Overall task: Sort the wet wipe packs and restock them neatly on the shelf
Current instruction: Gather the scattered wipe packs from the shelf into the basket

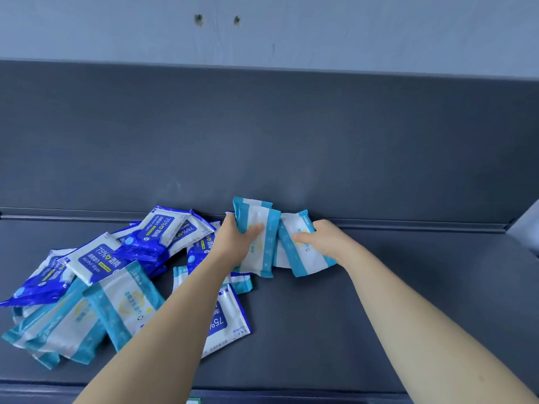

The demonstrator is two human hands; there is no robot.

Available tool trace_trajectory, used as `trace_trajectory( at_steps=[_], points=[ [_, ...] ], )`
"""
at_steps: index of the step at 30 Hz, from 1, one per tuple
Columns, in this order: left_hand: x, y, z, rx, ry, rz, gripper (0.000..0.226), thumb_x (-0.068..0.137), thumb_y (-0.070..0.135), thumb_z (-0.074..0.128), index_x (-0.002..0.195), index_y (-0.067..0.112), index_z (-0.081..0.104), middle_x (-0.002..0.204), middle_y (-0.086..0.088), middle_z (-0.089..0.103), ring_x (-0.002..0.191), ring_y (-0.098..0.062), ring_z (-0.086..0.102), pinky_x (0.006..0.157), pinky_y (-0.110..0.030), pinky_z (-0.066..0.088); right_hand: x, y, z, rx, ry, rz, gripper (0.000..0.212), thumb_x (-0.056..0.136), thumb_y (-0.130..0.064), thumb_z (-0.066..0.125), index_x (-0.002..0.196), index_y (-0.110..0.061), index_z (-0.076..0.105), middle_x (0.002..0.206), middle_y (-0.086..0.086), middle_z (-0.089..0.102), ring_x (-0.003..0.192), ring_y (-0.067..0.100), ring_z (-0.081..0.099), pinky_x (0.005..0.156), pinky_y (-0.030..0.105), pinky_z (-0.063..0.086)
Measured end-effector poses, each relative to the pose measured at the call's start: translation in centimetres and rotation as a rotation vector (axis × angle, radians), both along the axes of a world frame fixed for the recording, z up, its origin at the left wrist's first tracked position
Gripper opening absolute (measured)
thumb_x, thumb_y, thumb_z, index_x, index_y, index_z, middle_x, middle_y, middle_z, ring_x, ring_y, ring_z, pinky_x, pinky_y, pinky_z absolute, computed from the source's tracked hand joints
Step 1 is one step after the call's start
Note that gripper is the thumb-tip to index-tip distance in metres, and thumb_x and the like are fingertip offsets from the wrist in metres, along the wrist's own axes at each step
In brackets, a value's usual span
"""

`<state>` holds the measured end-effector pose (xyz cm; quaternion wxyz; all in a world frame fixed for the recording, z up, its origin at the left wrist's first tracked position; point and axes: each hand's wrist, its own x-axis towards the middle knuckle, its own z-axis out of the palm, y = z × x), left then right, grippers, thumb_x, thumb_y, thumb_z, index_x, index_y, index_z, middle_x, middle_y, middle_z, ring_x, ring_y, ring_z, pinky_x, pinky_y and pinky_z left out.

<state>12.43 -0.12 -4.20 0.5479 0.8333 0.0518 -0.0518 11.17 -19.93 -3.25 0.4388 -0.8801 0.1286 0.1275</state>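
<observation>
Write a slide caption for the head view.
Left hand and right hand grip teal packs on the shelf, beside a mixed pile.

A pale blue-grey painted wall [350, 30] fills the top, scuffed and marked by two small dark holes [199, 20] side by side. Below it stands a dark grey matte metal back panel [291, 135], meeting the dark grey flat metal shelf [437, 252] at a narrow raised ridge [408, 224]. A pale upright [528, 225] shows at the right edge. Soft, even light leaves a faint sheen on the panel.
</observation>
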Motion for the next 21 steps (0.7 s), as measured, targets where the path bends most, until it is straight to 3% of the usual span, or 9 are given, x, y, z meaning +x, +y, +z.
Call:
trace_trajectory(
  at_steps=[2,5,9,13,17,21],
  points=[
    [0.0,0.2,0.2,-0.014,0.016,-0.045,0.038,0.087,0.044,0.063,0.111,0.017,0.049,0.103,0.0,0.065,0.091,-0.021,0.065,0.079,-0.04,0.056,-0.3,0.3,0.0,0.122,-0.039,-0.008,0.036,0.072,-0.041,0.065,0.09,-0.01,0.059,0.09,0.005,0.066,0.076,0.023,0.06,0.068,0.033,0.044],
    [0.0,0.3,0.4,0.005,0.009,-0.134,0.047,0.079,0.053,0.061,0.113,0.021,0.053,0.104,0.001,0.069,0.088,-0.018,0.069,0.077,-0.043,0.058,-0.8,0.7,0.2,0.237,-0.094,-0.06,0.04,0.077,-0.04,0.067,0.108,-0.017,0.055,0.109,0.002,0.065,0.099,0.02,0.065,0.087,0.038,0.051],
    [-0.4,0.1,1.7,0.051,-0.056,-0.174,0.036,0.089,0.044,0.06,0.113,0.02,0.048,0.108,0.003,0.065,0.092,-0.017,0.065,0.078,-0.038,0.054,-2.5,1.4,0.6,0.313,-0.17,-0.146,0.036,0.081,-0.037,0.07,0.109,-0.021,0.053,0.107,-0.003,0.065,0.096,0.015,0.065,0.079,0.033,0.053],
    [-0.9,-0.3,5.2,0.274,-0.278,-0.237,0.04,0.089,0.05,0.056,0.11,0.019,0.044,0.113,0.001,0.058,0.099,-0.025,0.058,0.083,-0.04,0.047,-5.1,2.1,2.4,0.426,-0.333,-0.276,0.037,0.082,-0.033,0.072,0.112,-0.022,0.052,0.11,-0.004,0.065,0.097,0.013,0.065,0.08,0.033,0.055],
    [-2.7,-0.7,8.6,0.143,-0.388,-0.341,0.035,0.088,0.046,0.059,0.11,0.023,0.045,0.11,0.005,0.059,0.099,-0.022,0.058,0.086,-0.041,0.048,-9.0,2.5,6.0,0.418,-0.483,-0.41,0.04,0.081,-0.033,0.074,0.113,-0.023,0.053,0.108,-0.006,0.065,0.097,0.012,0.065,0.075,0.029,0.054],
    [-6.3,-1.6,10.1,-0.071,-0.382,-0.502,0.031,0.088,0.041,0.063,0.11,0.03,0.044,0.108,0.011,0.059,0.1,-0.015,0.059,0.085,-0.037,0.05,-15.2,3.3,8.7,0.35,-0.569,-0.576,0.04,0.081,-0.03,0.074,0.114,-0.023,0.052,0.106,-0.008,0.064,0.093,0.009,0.065,0.066,0.024,0.051]
  ],
)
